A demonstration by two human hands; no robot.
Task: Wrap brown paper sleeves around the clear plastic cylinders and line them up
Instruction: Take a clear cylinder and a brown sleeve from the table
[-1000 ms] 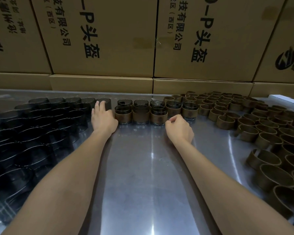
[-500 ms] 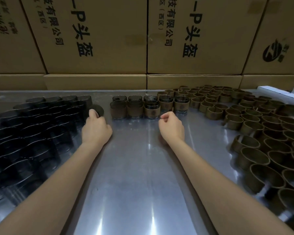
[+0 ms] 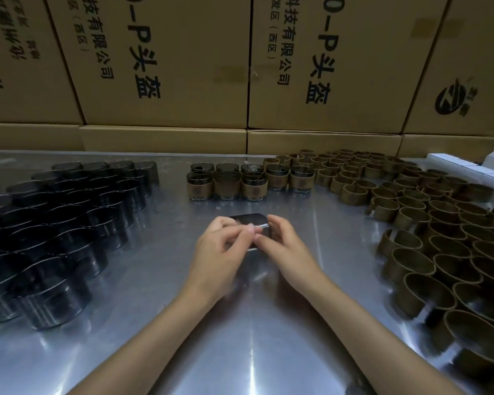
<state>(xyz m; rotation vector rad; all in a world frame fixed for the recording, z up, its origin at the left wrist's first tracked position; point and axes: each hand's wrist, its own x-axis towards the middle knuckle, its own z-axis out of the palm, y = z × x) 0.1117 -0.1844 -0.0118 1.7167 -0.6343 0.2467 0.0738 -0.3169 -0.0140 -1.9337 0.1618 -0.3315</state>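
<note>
two hands meet mid-table: my left hand (image 3: 221, 249) and right hand (image 3: 283, 246) are both curled round one clear cylinder (image 3: 250, 219), fingertips touching over it. bare cylinders (image 3: 69, 212) crowd the left, brown sleeves (image 3: 428, 223) the right, wrapped cylinders (image 3: 240, 183) lined up ahead, cardboard boxes (image 3: 166, 61) behind.

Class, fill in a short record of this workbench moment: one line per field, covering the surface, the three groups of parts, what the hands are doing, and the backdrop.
Surface: shiny metal table
Left group: bare clear cylinders, packed together
Right group: empty brown paper sleeves, many
Finished row: sleeved cylinders lined up at the far middle
Left hand: holds a clear cylinder, no sleeve on it yet
Right hand: on the same cylinder
Backdrop: cardboard boxes with printed text
</note>
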